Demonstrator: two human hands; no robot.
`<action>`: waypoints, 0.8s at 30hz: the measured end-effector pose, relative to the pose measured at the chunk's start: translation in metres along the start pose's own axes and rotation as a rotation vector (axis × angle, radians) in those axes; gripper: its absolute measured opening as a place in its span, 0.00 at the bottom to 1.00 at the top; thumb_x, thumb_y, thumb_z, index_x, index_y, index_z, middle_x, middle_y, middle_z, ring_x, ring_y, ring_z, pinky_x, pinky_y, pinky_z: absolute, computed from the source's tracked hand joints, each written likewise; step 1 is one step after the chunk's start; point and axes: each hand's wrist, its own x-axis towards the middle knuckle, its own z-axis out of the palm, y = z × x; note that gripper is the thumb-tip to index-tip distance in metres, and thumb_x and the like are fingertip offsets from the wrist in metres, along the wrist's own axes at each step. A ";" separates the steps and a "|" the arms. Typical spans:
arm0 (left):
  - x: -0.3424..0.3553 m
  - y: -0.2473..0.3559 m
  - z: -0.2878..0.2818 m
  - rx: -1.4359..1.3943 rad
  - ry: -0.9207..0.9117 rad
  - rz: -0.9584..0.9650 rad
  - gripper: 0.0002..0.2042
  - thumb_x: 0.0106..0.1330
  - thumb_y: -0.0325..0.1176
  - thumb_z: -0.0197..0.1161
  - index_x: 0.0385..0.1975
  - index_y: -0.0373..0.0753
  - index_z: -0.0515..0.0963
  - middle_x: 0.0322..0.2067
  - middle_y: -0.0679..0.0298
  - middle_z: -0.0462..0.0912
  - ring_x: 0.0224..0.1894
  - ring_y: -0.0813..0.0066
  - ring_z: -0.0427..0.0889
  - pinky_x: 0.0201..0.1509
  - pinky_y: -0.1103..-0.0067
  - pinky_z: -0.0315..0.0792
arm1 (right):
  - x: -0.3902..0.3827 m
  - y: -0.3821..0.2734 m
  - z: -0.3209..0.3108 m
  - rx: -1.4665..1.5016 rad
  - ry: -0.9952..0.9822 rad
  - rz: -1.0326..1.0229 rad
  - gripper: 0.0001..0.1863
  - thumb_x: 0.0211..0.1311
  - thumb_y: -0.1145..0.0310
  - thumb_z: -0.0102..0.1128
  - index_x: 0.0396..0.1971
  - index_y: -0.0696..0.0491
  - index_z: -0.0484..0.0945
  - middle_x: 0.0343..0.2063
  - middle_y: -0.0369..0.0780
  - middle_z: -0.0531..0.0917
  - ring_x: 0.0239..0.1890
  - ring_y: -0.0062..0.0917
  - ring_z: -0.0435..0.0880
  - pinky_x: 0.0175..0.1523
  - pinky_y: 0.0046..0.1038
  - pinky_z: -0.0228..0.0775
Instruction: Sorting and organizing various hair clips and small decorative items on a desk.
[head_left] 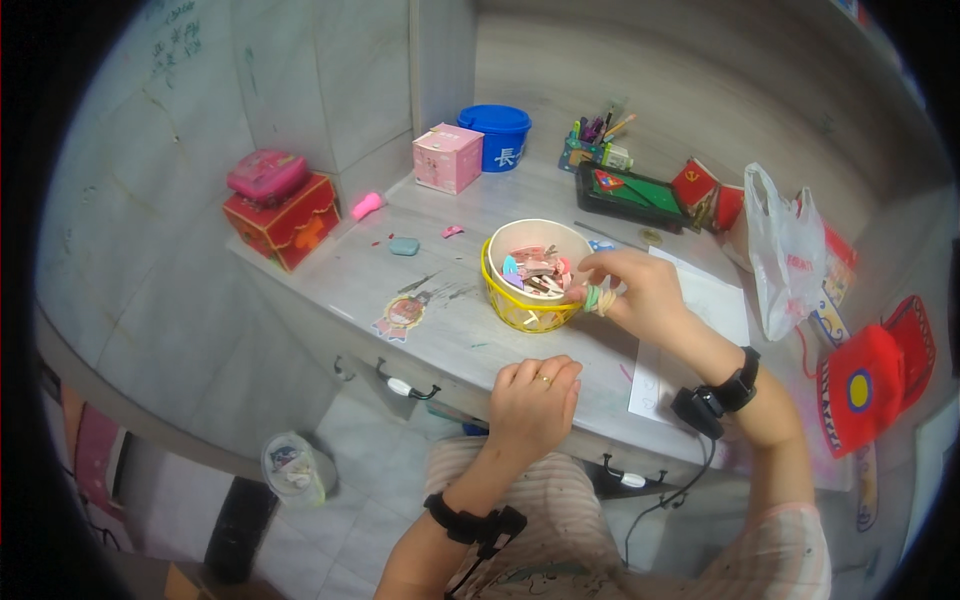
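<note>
A white tub point(541, 232) inside a yellow lattice basket point(520, 316) stands on the desk. Several colourful hair clips point(536, 268) lie heaped in it. My right hand point(645, 300) is at the tub's right side, thumb by the rim and index finger arched above. Green and beige hair ties point(599, 300) loop around its thumb. My left hand point(533, 404), with a ring on one finger, rests loosely curled at the desk's front edge; its palm is hidden and nothing shows in it.
On the desk point(400, 285) sit a red box point(285, 232) with a pink case on top, a pink box point(447, 160), a blue bucket point(500, 140), a pen holder point(595, 150), a green-topped tray point(632, 195), paper point(715, 300) and a plastic bag point(780, 250). Below stands a bin point(300, 470).
</note>
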 end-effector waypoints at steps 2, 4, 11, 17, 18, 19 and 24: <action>-0.001 -0.002 0.001 -0.006 0.004 -0.005 0.11 0.54 0.33 0.59 0.38 0.43 0.74 0.38 0.71 0.77 0.38 0.74 0.73 0.44 0.76 0.63 | 0.000 -0.005 -0.007 0.048 -0.005 0.024 0.14 0.43 0.59 0.67 0.30 0.50 0.78 0.23 0.36 0.80 0.25 0.31 0.79 0.28 0.29 0.70; -0.001 -0.002 0.001 -0.011 0.009 -0.006 0.11 0.54 0.33 0.59 0.38 0.43 0.74 0.38 0.71 0.76 0.38 0.74 0.73 0.44 0.76 0.63 | -0.003 -0.002 -0.007 0.041 -0.050 -0.023 0.14 0.43 0.60 0.67 0.29 0.50 0.78 0.24 0.36 0.80 0.26 0.31 0.79 0.28 0.29 0.70; 0.001 0.001 0.001 -0.041 0.031 -0.013 0.11 0.53 0.32 0.59 0.37 0.44 0.75 0.38 0.71 0.77 0.37 0.74 0.73 0.44 0.76 0.63 | 0.004 0.009 0.002 0.144 -0.135 -0.257 0.12 0.45 0.66 0.69 0.29 0.51 0.78 0.25 0.36 0.76 0.22 0.30 0.77 0.27 0.25 0.71; -0.002 -0.003 0.000 -0.054 0.050 -0.007 0.11 0.52 0.32 0.59 0.37 0.43 0.75 0.38 0.71 0.77 0.37 0.74 0.73 0.44 0.76 0.63 | 0.011 -0.008 0.005 -0.063 -0.271 -0.286 0.14 0.40 0.74 0.63 0.32 0.50 0.76 0.26 0.37 0.75 0.26 0.33 0.78 0.28 0.31 0.71; -0.003 -0.003 0.001 -0.046 0.056 0.010 0.11 0.52 0.33 0.59 0.37 0.42 0.74 0.37 0.71 0.76 0.38 0.75 0.72 0.44 0.77 0.63 | 0.012 -0.008 0.006 -0.064 -0.272 -0.286 0.14 0.40 0.74 0.63 0.32 0.50 0.76 0.26 0.37 0.75 0.26 0.33 0.78 0.28 0.31 0.71; -0.002 -0.003 0.001 -0.047 0.057 0.009 0.11 0.52 0.33 0.59 0.37 0.42 0.74 0.37 0.71 0.76 0.38 0.75 0.72 0.44 0.77 0.63 | 0.013 -0.006 0.007 -0.056 -0.275 -0.278 0.14 0.41 0.74 0.62 0.32 0.50 0.76 0.26 0.37 0.75 0.26 0.33 0.78 0.28 0.31 0.71; 0.000 -0.005 0.001 -0.088 0.072 0.003 0.11 0.53 0.31 0.59 0.36 0.43 0.76 0.37 0.71 0.77 0.37 0.74 0.73 0.43 0.76 0.63 | 0.034 0.003 0.011 -0.009 -0.189 -0.272 0.12 0.41 0.75 0.62 0.30 0.50 0.74 0.26 0.37 0.76 0.27 0.34 0.78 0.28 0.30 0.71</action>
